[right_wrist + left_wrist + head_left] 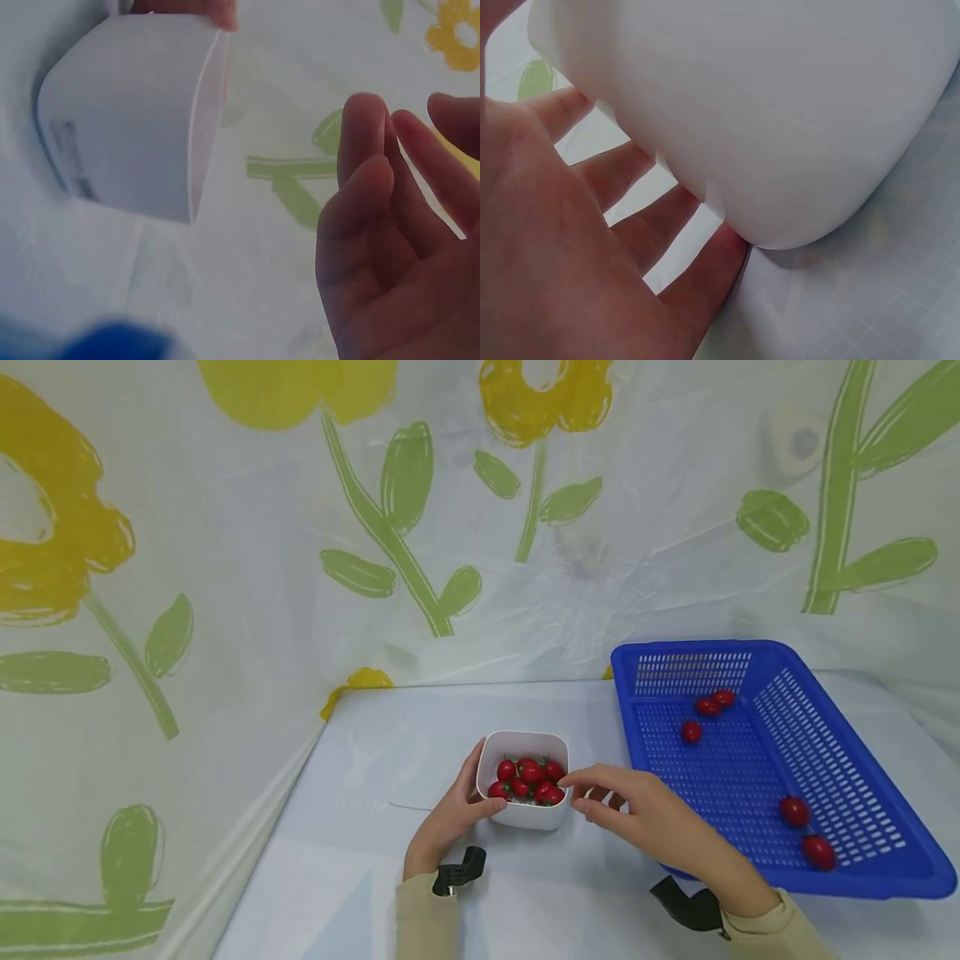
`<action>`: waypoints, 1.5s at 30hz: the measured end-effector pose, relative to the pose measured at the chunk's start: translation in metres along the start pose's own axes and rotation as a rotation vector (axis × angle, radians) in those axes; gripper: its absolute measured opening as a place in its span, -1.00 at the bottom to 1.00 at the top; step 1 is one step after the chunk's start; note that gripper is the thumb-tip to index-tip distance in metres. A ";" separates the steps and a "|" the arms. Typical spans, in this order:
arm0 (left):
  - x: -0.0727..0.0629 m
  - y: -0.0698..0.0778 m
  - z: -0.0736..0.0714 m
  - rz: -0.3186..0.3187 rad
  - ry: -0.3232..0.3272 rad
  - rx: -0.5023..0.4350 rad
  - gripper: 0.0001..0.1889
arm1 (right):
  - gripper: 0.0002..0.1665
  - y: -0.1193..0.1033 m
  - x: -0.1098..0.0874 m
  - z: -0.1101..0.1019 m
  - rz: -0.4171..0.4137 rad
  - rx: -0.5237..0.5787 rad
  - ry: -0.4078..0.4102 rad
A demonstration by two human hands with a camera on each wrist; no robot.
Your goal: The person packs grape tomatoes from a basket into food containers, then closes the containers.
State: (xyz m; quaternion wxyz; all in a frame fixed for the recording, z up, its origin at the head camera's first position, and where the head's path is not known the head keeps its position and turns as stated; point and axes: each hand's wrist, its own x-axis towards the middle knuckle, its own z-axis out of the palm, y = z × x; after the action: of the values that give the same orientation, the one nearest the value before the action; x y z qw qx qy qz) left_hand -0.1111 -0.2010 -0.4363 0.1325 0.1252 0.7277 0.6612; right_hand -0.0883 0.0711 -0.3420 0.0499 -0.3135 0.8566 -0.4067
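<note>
A small white square tub stands on the table with several cherry tomatoes inside, some with green stems. My left hand holds the tub from its left side, thumb over the front rim. In the left wrist view its fingertips press along the lower edge of the white wall. My right hand hovers just right of the tub, fingers loosely bent. The right wrist view shows nothing between the fingers of that hand, apart from the tub's wall.
A blue plastic basket with slotted walls stands close on the right. Loose tomatoes lie in it, some at the back and two nearer the front right. A flower-printed sheet hangs behind the white table.
</note>
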 end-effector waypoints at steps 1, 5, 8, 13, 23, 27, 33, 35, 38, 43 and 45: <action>0.000 0.000 0.000 0.000 0.000 0.004 -0.11 | -0.69 0.001 -0.001 -0.003 0.022 -0.002 -0.028; 0.001 0.001 0.000 0.007 -0.004 0.002 -0.11 | -0.65 0.004 -0.004 -0.014 0.082 -0.010 -0.130; 0.001 0.001 0.000 0.007 0.000 0.001 -0.11 | -0.65 0.005 -0.008 -0.021 0.084 -0.007 -0.172; 0.000 0.001 0.000 -0.004 0.005 0.005 -0.11 | -0.61 0.005 -0.018 -0.034 0.105 -0.011 -0.231; -0.001 0.002 0.000 -0.001 0.004 -0.011 -0.11 | -0.55 0.024 -0.043 -0.068 0.117 0.022 -0.366; -0.001 0.001 -0.001 0.014 0.005 -0.008 -0.12 | -0.51 0.034 -0.050 -0.083 0.144 0.017 -0.401; -0.001 0.000 -0.001 0.020 -0.001 -0.024 -0.11 | -0.42 0.056 -0.057 -0.102 0.177 -0.031 -0.415; -0.001 0.000 0.000 0.016 0.000 -0.021 -0.12 | -0.42 0.065 -0.059 -0.107 0.190 -0.031 -0.437; -0.001 0.001 0.000 0.017 0.002 -0.022 -0.12 | -0.47 0.080 -0.062 -0.114 0.203 -0.002 -0.486; -0.001 0.001 0.001 0.014 0.004 -0.046 -0.12 | -0.54 0.103 -0.065 -0.124 0.260 0.036 -0.570; -0.001 0.001 0.001 0.007 0.005 -0.060 -0.12 | -0.53 0.109 -0.066 -0.127 0.289 0.035 -0.599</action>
State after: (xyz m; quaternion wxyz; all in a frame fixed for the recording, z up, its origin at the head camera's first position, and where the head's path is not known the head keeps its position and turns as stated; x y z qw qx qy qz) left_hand -0.1095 -0.2004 -0.4354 0.1320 0.1219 0.7074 0.6836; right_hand -0.1334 0.2453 -0.3481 0.3620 -0.2934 0.8325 -0.2998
